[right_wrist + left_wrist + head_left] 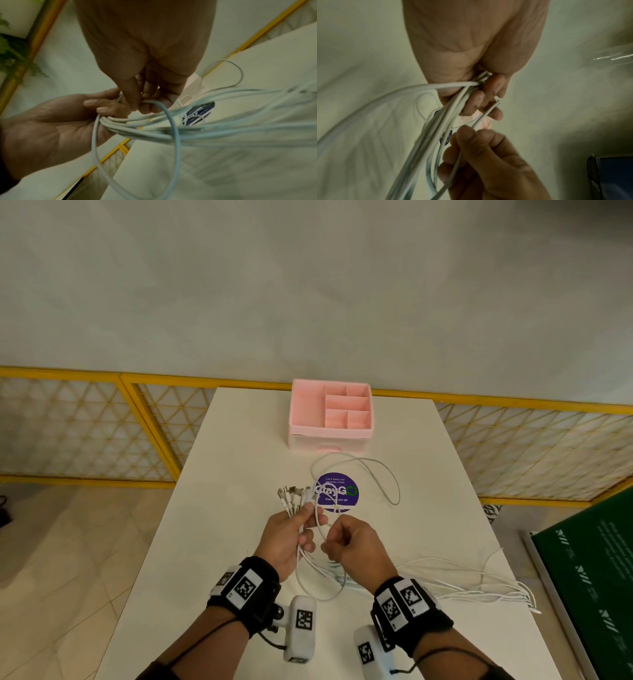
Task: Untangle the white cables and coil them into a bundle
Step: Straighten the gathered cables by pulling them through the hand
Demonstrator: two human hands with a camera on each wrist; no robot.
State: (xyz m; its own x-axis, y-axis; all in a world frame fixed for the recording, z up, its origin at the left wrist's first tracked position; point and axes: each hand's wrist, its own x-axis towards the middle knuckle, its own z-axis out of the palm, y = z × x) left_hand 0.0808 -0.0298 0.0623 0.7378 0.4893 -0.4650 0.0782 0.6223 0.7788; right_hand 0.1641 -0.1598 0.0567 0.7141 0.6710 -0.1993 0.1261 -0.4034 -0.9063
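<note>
Both hands (pixel 318 539) grip thin, smooth, round white cables (pixel 445 577).

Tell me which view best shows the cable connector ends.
The head view: the connector ends fan out above the left hand, unobstructed. In the left wrist view the palm hides them; the right wrist view shows only cable strands, blurred.

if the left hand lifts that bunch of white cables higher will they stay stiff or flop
Probably flop: the white cables already droop from the left hand and trail limply across the table. Likely light. Loose strands may slip, since the plug ends fan out unevenly.
</note>
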